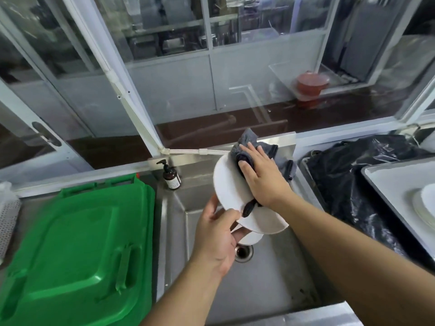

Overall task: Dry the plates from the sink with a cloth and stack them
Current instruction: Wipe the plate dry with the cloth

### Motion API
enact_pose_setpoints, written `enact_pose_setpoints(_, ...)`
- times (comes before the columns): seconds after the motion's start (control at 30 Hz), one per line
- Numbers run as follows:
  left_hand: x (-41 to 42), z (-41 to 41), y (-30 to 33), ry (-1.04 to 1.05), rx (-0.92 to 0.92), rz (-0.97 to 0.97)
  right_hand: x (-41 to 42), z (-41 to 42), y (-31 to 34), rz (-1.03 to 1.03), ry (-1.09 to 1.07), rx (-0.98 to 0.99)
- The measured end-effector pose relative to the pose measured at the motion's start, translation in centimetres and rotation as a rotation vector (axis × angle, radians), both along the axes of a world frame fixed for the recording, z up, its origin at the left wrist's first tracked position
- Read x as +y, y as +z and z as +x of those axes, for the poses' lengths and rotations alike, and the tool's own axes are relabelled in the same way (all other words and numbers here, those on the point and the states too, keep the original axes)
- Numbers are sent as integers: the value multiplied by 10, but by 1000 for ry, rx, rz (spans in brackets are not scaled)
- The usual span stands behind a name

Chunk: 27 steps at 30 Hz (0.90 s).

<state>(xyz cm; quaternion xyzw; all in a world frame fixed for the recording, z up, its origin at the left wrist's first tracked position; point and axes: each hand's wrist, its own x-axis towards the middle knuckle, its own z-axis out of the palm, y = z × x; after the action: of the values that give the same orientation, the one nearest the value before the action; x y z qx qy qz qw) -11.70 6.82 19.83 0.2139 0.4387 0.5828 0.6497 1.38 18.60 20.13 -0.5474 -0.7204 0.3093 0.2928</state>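
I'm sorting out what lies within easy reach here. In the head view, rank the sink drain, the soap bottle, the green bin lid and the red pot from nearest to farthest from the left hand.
From the left hand:
1. Sink drain, just right of it in the basin.
2. Soap bottle, at the sink's back left corner.
3. Green bin lid, off to the left.
4. Red pot, far back right, behind the glass.

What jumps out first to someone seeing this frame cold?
The white plate held over the steel sink: the left hand pinches its near rim while the right hand presses a grey cloth flat on it. Next, the bright green bin lid filling the lower left. At the right edge, white plates sit on a tray.
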Motion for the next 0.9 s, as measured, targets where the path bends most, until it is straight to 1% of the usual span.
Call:
enact_pose_setpoints(0.1, 0, -4, 3, 61, -17, 22, -8, -6, -1, -73, -115, 3)
enact_pose_setpoints(0.2, 0, -4, 6, 105, 22, 23, -31, -23, 1, -191, -205, 23)
enact_pose_setpoints(0.27, 1, -2, 8, 118, 52, 12, -49, -34, 2, -269, -219, 98)
enact_pose_setpoints(0.4, 1, 1, 12, 99, 43, -10, -78, -42, 8, -375, -148, 298)
enact_pose_setpoints(0.47, -1, 3, 15, 62, 40, -24, -83, -38, 8, -341, -65, 312)
enact_pose_setpoints(0.57, -4, 8, 17, 21, 88, -36, -76, -26, 10, -269, 97, 248)
enact_pose_setpoints(0.67, -10, 12, 18, -7, 106, -38, -55, -16, 13, -103, 201, 125)
enact_pose_setpoints(0.77, -16, 16, 19, 12, 71, -48, -29, -8, 20, 13, 201, 48)
enact_pose_setpoints(0.9, -18, 16, 22, 46, 15, -20, -1, 2, 21, 117, 77, -12)
